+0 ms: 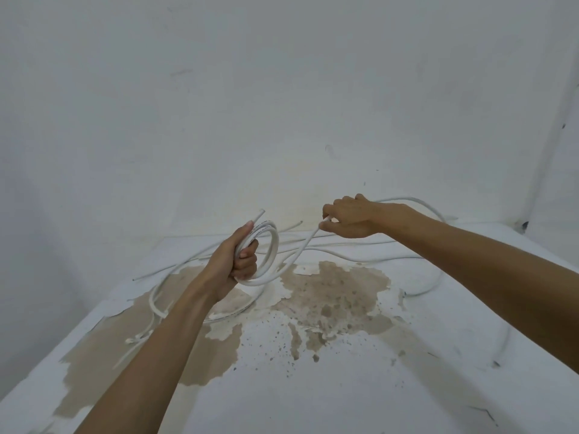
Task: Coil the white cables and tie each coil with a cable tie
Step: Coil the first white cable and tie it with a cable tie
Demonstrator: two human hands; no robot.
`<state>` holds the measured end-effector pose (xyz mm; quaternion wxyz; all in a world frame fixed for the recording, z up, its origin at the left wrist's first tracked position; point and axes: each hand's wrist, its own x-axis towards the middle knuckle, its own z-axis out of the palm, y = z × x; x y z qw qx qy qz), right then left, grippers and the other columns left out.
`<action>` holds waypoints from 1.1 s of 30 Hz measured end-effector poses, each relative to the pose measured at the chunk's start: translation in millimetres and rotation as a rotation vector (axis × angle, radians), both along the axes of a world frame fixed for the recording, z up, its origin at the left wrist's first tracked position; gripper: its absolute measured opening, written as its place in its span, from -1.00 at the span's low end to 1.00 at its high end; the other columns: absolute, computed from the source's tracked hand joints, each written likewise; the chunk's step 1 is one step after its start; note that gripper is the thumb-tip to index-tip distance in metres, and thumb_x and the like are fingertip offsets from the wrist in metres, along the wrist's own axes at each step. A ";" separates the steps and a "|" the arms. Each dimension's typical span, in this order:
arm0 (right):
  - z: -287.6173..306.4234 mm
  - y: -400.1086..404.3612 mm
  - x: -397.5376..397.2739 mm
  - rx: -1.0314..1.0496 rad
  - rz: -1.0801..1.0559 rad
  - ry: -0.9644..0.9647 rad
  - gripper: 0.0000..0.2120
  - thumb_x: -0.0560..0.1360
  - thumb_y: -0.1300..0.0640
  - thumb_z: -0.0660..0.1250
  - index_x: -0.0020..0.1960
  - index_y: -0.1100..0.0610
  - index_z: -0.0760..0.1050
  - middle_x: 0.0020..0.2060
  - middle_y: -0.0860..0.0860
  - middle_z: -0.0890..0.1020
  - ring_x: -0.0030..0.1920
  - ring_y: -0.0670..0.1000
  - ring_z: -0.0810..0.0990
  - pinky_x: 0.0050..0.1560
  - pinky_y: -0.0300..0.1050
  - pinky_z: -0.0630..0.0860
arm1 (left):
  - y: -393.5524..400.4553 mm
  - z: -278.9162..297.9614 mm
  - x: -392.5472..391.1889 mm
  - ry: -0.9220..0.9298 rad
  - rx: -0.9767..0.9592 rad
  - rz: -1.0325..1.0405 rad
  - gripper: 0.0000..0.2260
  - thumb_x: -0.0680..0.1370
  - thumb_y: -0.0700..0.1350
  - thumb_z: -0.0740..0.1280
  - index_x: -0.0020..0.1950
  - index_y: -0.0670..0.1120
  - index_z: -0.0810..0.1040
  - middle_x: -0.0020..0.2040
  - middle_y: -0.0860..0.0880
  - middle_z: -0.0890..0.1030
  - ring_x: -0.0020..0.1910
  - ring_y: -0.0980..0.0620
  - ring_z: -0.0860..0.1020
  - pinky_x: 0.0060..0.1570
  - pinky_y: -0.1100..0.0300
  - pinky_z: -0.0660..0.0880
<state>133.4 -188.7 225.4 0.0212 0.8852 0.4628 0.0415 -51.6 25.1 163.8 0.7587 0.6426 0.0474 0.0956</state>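
My left hand (233, 260) grips a small coil of white cable (272, 252) above the table, with the cable's cut end sticking up past my thumb. From the coil the same cable runs up and right to my right hand (351, 219), which pinches it between thumb and fingers. Behind my right hand the cable arcs away in a wide loop (416, 200). More white cables (332, 245) lie loose along the table's far side. A coiled cable (156, 292) lies on the table under my left forearm. White cable ties (138, 339) lie at the left.
The white table (344, 386) has large brown patches of peeled paint in its middle and left. A white wall stands close behind the table. A cable (504, 339) trails along the right side of the table.
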 end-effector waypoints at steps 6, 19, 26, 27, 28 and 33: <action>14.4 9.2 -4.7 0.115 -0.086 0.051 -0.58 0.63 -0.21 0.20 -0.06 0.14 0.53 -0.11 0.07 0.64 -0.09 0.10 0.58 -0.12 -0.05 0.45 | -2.5 5.9 -8.1 -0.020 -0.147 -0.090 -0.48 0.62 0.17 0.21 -0.45 -0.05 0.20 -0.62 0.08 0.10 -0.58 0.08 -0.03 -0.45 0.18 -0.05; 19.7 53.0 -67.3 0.854 -0.234 0.972 -0.74 0.60 0.19 0.04 -0.08 0.27 0.46 -0.37 0.06 0.42 -0.45 -0.04 0.26 -0.47 -0.23 0.20 | -41.5 -8.5 7.8 0.017 0.200 0.139 -0.49 0.66 0.25 0.12 -0.39 -0.03 0.24 -0.51 0.04 0.18 -0.53 0.06 0.11 -0.50 0.24 0.11; -14.6 59.2 -82.4 0.774 -0.152 1.136 -0.77 0.67 0.19 0.11 -0.09 0.16 0.49 -0.15 0.04 0.53 -0.25 -0.05 0.48 -0.31 -0.23 0.40 | -48.2 -22.8 14.9 0.073 0.328 0.278 -0.47 0.64 0.32 0.07 -0.32 -0.06 0.33 -0.45 0.02 0.32 -0.49 0.07 0.24 -0.40 0.20 0.20; -20.4 61.0 -82.0 0.769 -0.161 1.108 -0.76 0.68 0.14 0.13 -0.05 0.15 0.52 -0.10 0.03 0.53 -0.19 -0.05 0.49 -0.28 -0.23 0.42 | -48.0 -24.6 16.3 0.077 0.329 0.293 -0.46 0.64 0.32 0.06 -0.32 -0.07 0.34 -0.45 0.02 0.33 -0.50 0.07 0.25 -0.41 0.22 0.22; -25.3 62.1 -83.8 0.769 -0.167 1.073 -0.75 0.69 0.10 0.14 0.00 0.17 0.56 -0.08 0.04 0.53 -0.14 -0.03 0.49 -0.24 -0.22 0.43 | -49.5 -24.3 16.6 0.085 0.329 0.306 -0.46 0.65 0.31 0.05 -0.31 -0.07 0.35 -0.46 0.02 0.34 -0.50 0.08 0.26 -0.45 0.26 0.23; -48.7 66.8 -97.7 0.888 -0.170 0.888 -0.67 0.69 0.12 0.12 0.21 0.29 0.58 -0.06 0.15 0.64 -0.11 0.10 0.60 -0.26 -0.24 0.46 | -48.9 -36.3 38.4 0.113 0.209 0.341 -0.50 0.68 0.25 0.06 -0.16 -0.12 0.48 -0.50 0.00 0.39 -0.51 0.05 0.33 -0.48 0.24 0.30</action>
